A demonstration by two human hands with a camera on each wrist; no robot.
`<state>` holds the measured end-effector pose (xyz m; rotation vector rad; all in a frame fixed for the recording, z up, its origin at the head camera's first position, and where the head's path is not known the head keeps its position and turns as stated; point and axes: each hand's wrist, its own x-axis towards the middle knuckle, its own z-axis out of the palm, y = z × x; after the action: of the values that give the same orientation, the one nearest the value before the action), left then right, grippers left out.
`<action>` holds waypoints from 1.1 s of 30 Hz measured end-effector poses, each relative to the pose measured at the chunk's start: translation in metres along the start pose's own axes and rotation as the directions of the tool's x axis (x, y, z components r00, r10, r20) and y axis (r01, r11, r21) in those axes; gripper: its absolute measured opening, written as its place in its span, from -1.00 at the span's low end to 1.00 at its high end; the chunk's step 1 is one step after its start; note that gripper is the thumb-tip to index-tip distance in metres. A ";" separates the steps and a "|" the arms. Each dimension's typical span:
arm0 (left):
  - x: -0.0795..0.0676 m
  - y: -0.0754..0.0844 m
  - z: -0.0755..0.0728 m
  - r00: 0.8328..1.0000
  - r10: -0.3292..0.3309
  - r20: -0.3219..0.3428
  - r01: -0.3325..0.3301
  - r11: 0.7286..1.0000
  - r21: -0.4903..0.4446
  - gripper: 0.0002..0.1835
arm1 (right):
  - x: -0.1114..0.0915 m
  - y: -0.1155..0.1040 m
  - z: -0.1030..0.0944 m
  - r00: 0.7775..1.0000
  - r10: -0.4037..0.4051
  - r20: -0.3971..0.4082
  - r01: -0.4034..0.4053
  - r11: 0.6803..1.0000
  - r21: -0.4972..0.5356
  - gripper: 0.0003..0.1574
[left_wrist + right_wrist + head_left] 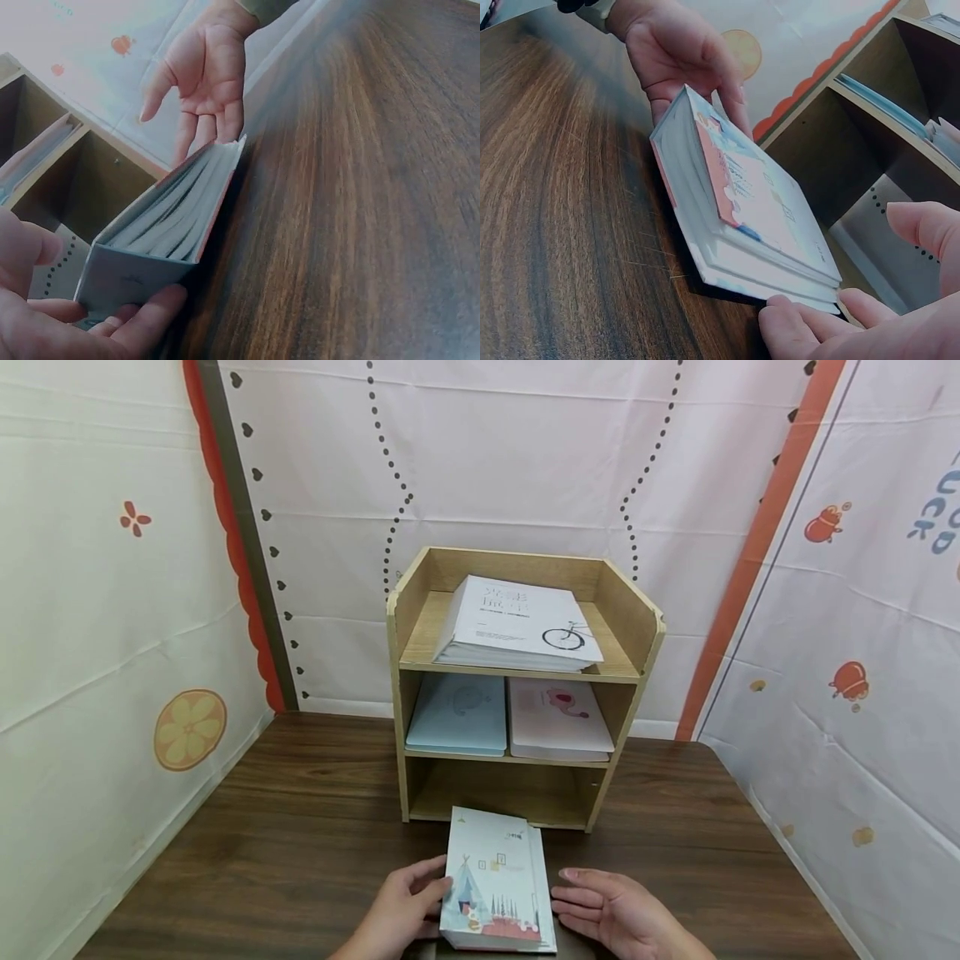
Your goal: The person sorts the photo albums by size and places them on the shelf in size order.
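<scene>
A thick photo album (491, 885) with a tent drawn on its pale cover lies on the table, its lower front corner red. At its left side, my left hand (408, 902) touches the album's spine (139, 277) with its fingers, the thumb raised beside the cover. My right hand (618, 910) is on the other side, palm turned inward, fingers held out at the page edges. In the right wrist view the right fingertips (787, 319) meet the album's lower edge and the thumb stands apart. The front cover sits slightly askew over the pages.
Behind the album stands a wooden shelf unit (396, 693). A large white album (517, 622) lies on its top tier. Below it are a blue album (457, 714) and a pink album (558, 718) side by side. Patterned cloth (510, 460) hangs around the dark wooden table (315, 802).
</scene>
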<state>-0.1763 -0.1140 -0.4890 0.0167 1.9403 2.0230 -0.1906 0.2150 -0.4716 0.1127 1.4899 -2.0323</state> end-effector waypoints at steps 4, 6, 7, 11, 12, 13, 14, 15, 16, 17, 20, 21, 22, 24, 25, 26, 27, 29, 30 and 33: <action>0.000 -0.003 -0.001 1.000 -0.009 0.000 0.009 0.999 -0.041 -0.30 | 0.001 0.001 0.000 1.000 -0.001 -0.003 0.001 1.000 0.006 -0.08; 0.000 -0.005 -0.003 1.000 -0.010 0.017 0.011 0.998 -0.070 -0.29 | 0.001 0.002 0.001 1.000 -0.003 -0.003 0.003 1.000 0.007 -0.12; 0.000 -0.006 -0.004 0.999 -0.013 0.030 0.015 0.996 -0.087 -0.28 | 0.002 0.003 0.001 1.000 -0.003 -0.004 0.003 1.000 0.011 -0.14; -0.002 -0.009 -0.008 0.995 -0.019 0.101 0.035 0.986 -0.163 -0.22 | 0.003 0.006 0.002 1.000 -0.010 -0.002 0.010 1.000 0.010 -0.21; -0.002 -0.009 -0.008 0.993 -0.019 0.120 0.041 0.982 -0.182 -0.20 | 0.004 0.006 0.003 1.000 -0.014 0.001 0.014 1.000 0.006 -0.21; -0.003 -0.009 -0.009 0.990 -0.017 0.140 0.044 0.979 -0.199 -0.18 | 0.004 0.007 0.003 1.000 -0.017 0.006 0.017 1.000 0.005 -0.21; -0.003 -0.009 -0.010 0.987 -0.013 0.160 0.048 0.975 -0.216 -0.16 | 0.005 0.008 0.003 1.000 -0.022 0.012 0.022 1.000 0.003 -0.21; -0.003 -0.010 -0.012 0.984 -0.011 0.180 0.053 0.972 -0.230 -0.14 | 0.005 0.008 0.003 0.999 -0.028 0.017 0.028 1.000 0.000 -0.20; -0.004 -0.010 -0.013 0.979 -0.007 0.201 0.057 0.968 -0.244 -0.13 | 0.005 0.009 0.003 0.999 -0.036 0.023 0.036 0.999 -0.004 -0.19; -0.004 -0.011 -0.015 0.975 -0.001 0.222 0.060 0.965 -0.257 -0.11 | 0.005 0.010 0.003 0.999 -0.043 0.030 0.043 0.999 -0.006 -0.19; -0.004 -0.012 -0.018 0.960 0.013 0.281 0.071 0.955 -0.286 -0.07 | 0.005 0.012 0.003 0.998 -0.064 0.029 0.064 0.998 0.001 -0.17; -0.005 -0.012 -0.019 0.956 0.016 0.293 0.074 0.954 -0.292 -0.06 | 0.005 0.013 0.004 0.997 -0.070 0.026 0.070 0.998 0.005 -0.17; -0.005 -0.012 -0.020 0.952 0.019 0.304 0.077 0.951 -0.298 -0.05 | 0.005 0.013 0.005 0.997 -0.075 0.023 0.075 0.997 0.012 -0.16; -0.005 -0.013 -0.021 0.948 0.023 0.317 0.078 0.950 -0.303 -0.04 | 0.005 0.014 0.006 0.996 -0.084 0.016 0.083 0.996 0.014 -0.14; -0.005 -0.013 -0.021 0.947 0.024 0.319 0.077 0.950 -0.302 -0.04 | 0.005 0.014 0.008 0.996 -0.089 0.017 0.089 0.996 0.011 -0.13; -0.005 -0.014 -0.021 0.948 0.026 0.318 0.074 0.952 -0.298 -0.04 | 0.005 0.015 0.009 0.995 -0.093 0.020 0.093 0.996 0.006 -0.11; -0.005 -0.014 -0.022 0.948 0.028 0.316 0.070 0.953 -0.295 -0.04 | 0.005 0.015 0.009 0.995 -0.096 0.023 0.096 0.995 0.004 -0.09; -0.006 -0.014 -0.022 0.947 0.034 0.319 0.064 0.955 -0.291 -0.04 | 0.006 0.016 0.011 0.994 -0.103 0.033 0.103 0.995 -0.009 -0.08; -0.006 -0.014 -0.023 0.946 0.038 0.321 0.060 0.955 -0.290 -0.04 | 0.007 0.016 0.011 0.994 -0.105 0.038 0.106 0.994 -0.014 -0.07; -0.007 -0.015 -0.024 0.940 0.062 0.336 0.044 0.953 -0.300 -0.04 | 0.008 0.018 0.011 0.993 -0.113 0.047 0.114 0.993 -0.038 -0.07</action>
<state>-0.1721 -0.1390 -0.5037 0.2850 1.4088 2.1360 -0.1845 0.1990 -0.4864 -0.0347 1.5396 -2.0785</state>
